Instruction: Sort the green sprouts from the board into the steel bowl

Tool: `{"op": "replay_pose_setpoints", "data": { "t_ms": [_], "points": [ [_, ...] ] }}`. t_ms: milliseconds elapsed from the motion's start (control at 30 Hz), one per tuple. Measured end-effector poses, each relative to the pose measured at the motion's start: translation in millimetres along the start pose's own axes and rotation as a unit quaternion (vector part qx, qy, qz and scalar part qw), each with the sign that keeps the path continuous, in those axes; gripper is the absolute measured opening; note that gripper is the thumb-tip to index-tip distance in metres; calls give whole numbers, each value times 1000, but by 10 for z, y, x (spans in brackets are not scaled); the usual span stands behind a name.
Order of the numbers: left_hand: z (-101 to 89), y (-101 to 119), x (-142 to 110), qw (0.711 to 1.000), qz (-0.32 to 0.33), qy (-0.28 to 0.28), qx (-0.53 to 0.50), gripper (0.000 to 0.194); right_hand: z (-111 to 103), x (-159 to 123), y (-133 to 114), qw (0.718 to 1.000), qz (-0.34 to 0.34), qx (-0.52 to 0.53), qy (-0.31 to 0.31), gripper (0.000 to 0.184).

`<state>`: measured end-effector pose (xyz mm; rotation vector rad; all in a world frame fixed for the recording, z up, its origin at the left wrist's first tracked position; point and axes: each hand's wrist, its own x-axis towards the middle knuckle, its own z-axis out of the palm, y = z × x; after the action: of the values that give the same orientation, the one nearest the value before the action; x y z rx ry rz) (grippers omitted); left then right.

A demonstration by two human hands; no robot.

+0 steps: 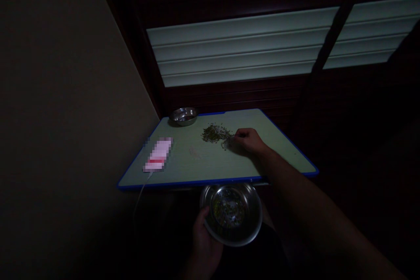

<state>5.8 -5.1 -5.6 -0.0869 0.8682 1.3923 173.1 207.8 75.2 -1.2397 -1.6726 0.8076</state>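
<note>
My left hand (204, 238) grips a metal bowl (254, 212) by its left side, just below the table's front edge. Small greenish and pale bits lie in the bottom of that bowl. On the tabletop is a loose pile of small dark green beans or seeds (212, 133), with whitish grains mixed in. My right hand (250, 141) rests at the right edge of this pile, fingers closed together and pointing left. What is between its fingertips is too small and dark to make out.
A second metal bowl (184, 116) stands at the table's back left corner. To the left lies a phone (159, 154) with a white cable (141, 192) running over the front edge. The pale green table (183, 170) has a blue rim. Behind it are dark panels with white slats (243, 48).
</note>
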Motion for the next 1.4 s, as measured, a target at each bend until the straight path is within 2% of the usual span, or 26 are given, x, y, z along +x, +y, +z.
{"op": "replay_pose_setpoints", "data": {
  "t_ms": [100, 267, 500, 700, 800, 900, 1167, 1400],
  "points": [
    [-3, -1, 1, 1000, -1, 6, 2, 21, -10, 12, 12, 1000, 4, -4, 13, 17],
    [-15, -7, -4, 1000, -2, 4, -7, 20, -12, 21, 45, 1000, 5, -11, -6, 17],
    [-61, -28, 34, 1000, 3, -4, -17, 20, -17, 15, 23, 1000, 0, -26, 3, 16],
    [-19, -11, -8, 1000, 8, -10, -11, 20, -14, 19, 24, 999, -6, -49, 13, 16],
    [-7, -1, -21, 1000, 1, 6, -11, 16, -10, 20, 38, 998, -13, -57, 13, 17],
    [-10, -3, -17, 1000, 2, 21, -8, 15, -1, 13, 41, 998, -24, -50, 1, 19],
    [0, -4, -18, 1000, 4, 3, -15, 18, 2, 8, 69, 998, -10, -7, -61, 23],
    [-24, -12, -15, 1000, 3, -4, -17, 19, -14, -25, 5, 993, 42, 36, -102, 23]
  ]
}}
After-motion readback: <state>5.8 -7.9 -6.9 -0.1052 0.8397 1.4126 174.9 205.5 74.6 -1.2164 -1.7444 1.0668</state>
